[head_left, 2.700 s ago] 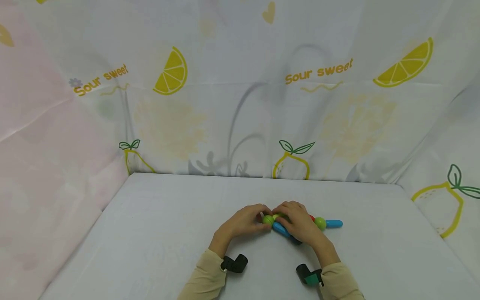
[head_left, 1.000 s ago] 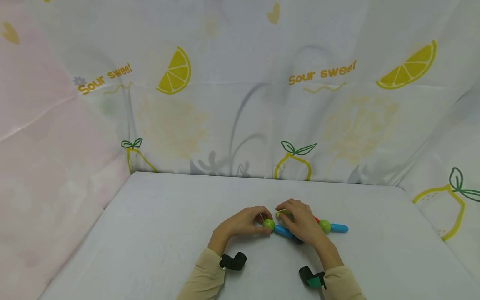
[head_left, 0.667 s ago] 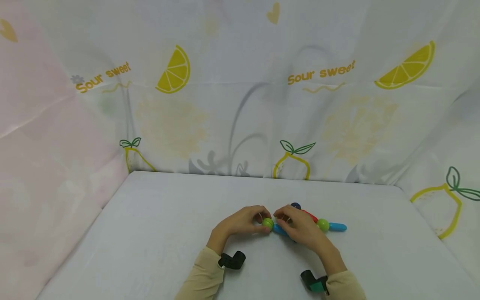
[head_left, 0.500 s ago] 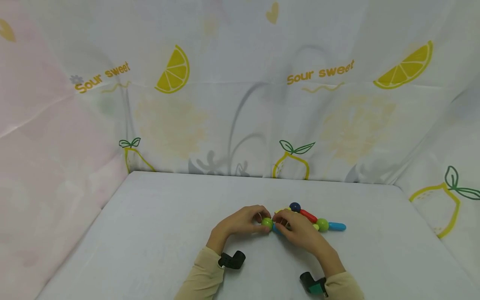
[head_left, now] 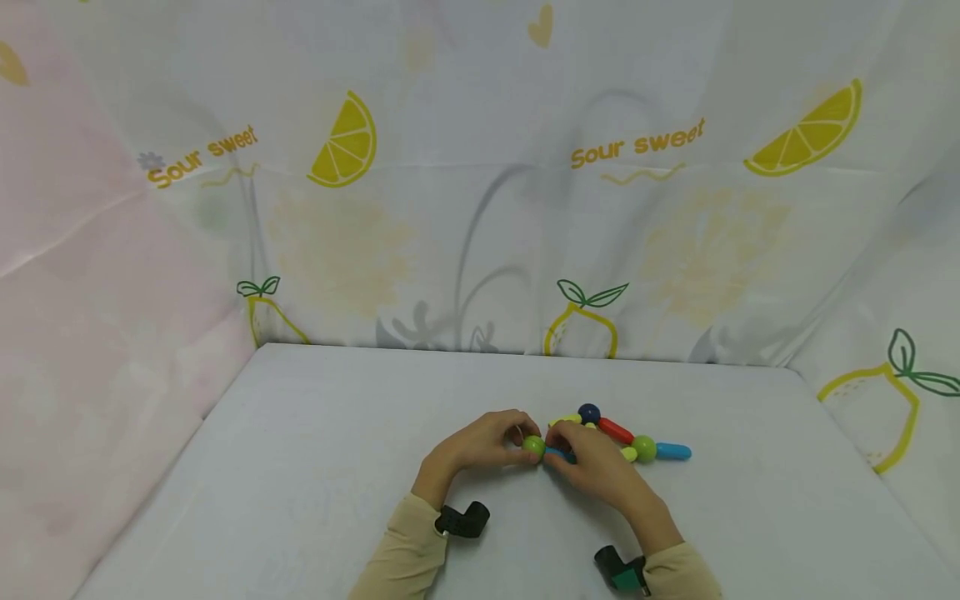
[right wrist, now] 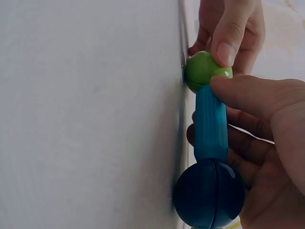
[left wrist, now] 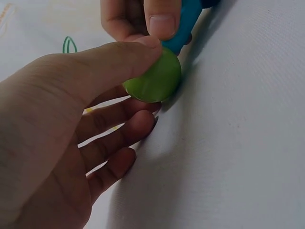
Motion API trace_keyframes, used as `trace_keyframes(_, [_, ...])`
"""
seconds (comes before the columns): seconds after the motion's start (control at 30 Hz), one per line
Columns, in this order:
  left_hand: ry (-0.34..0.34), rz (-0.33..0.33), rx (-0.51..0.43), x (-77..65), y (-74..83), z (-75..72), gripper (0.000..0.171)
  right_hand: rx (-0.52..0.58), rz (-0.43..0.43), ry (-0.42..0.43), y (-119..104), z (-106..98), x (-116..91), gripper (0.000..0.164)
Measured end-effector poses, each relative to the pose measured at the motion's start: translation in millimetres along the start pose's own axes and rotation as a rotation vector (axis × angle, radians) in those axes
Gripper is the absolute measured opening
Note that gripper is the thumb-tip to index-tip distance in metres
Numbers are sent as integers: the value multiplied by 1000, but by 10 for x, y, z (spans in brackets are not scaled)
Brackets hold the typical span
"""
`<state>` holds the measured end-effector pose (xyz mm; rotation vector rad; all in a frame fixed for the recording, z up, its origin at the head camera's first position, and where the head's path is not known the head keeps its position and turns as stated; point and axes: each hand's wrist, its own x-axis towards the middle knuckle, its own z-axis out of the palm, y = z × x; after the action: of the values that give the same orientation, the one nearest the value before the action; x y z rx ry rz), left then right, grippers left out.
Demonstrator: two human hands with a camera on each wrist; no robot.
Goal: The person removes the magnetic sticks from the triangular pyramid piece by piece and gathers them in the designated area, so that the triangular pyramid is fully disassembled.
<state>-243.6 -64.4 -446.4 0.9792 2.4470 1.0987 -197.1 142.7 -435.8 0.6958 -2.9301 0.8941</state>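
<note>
My left hand (head_left: 480,442) pinches a green ball (left wrist: 157,78) between thumb and fingers, low over the white table. From that ball a blue rod (right wrist: 210,124) runs toward a dark blue ball (right wrist: 209,194) at its other end. My right hand (head_left: 596,462) grips the blue rod close to the green ball, its thumb right at the joint. The head view shows only a short piece of this rod; the right hand hides the rest and the dark blue ball.
Behind the right hand lie a yellow rod (head_left: 566,420), a navy ball (head_left: 589,413) and a red rod (head_left: 616,430). A second green ball (head_left: 643,448) joins the red rod to another blue rod (head_left: 673,451). A yellow piece (head_left: 628,454) touches that ball.
My right hand has let go of the yellow rod, which now lies by the navy ball, and come down onto the blue rod. The left hand keeps hold of the green ball.
</note>
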Motion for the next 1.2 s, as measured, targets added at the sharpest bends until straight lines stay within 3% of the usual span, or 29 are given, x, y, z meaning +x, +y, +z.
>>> trace_keyframes(0.67, [22,21,11,-3,-29,4,27,-1,-3,-8,1,13,16,14])
trace_keyframes(0.93, [96,21,23,-1,-51,-30,23,-20,-24,-18,-16,14,0,12])
trace_keyframes(1.2, [178,-24,-53,9,-101,-36,28,-3,-48,-24,-32,10,-2,14])
